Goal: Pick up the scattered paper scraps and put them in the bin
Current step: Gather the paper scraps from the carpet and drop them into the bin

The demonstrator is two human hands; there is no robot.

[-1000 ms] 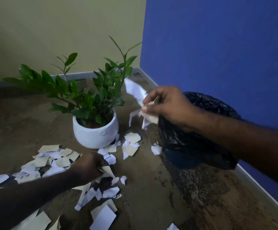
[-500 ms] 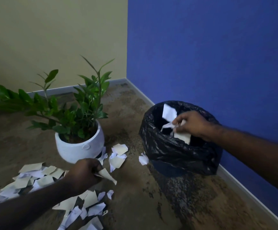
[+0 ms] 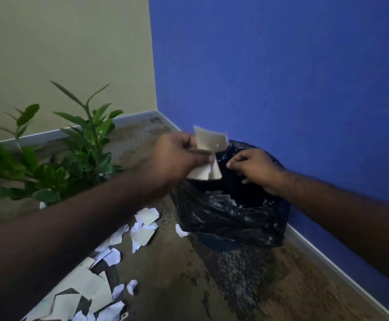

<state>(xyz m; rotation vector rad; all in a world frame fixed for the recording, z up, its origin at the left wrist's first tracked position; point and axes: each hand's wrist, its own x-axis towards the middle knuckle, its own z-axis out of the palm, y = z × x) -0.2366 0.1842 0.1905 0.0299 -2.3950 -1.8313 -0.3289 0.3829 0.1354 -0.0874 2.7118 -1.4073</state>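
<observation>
My left hand (image 3: 177,156) grips a bunch of beige and white paper scraps (image 3: 209,141) above the near-left rim of the bin (image 3: 235,218), which is lined with a black plastic bag. My right hand (image 3: 253,167) hovers over the bin's opening with loosely curled fingers and nothing visible in it. A few scraps (image 3: 221,196) lie inside the bag. Several more scraps (image 3: 144,235) are strewn across the floor left of the bin, partly hidden under my left forearm.
A green potted plant (image 3: 79,158) in a white pot (image 3: 42,205) stands left of the bin, behind my left arm. The bin sits against the blue wall (image 3: 281,77) near the room's corner. Worn brown floor (image 3: 212,286) stretches in front.
My left hand rose from the floor with scraps and reached the bin's rim. My right hand let go of its scraps into the bin and stays above it, empty.
</observation>
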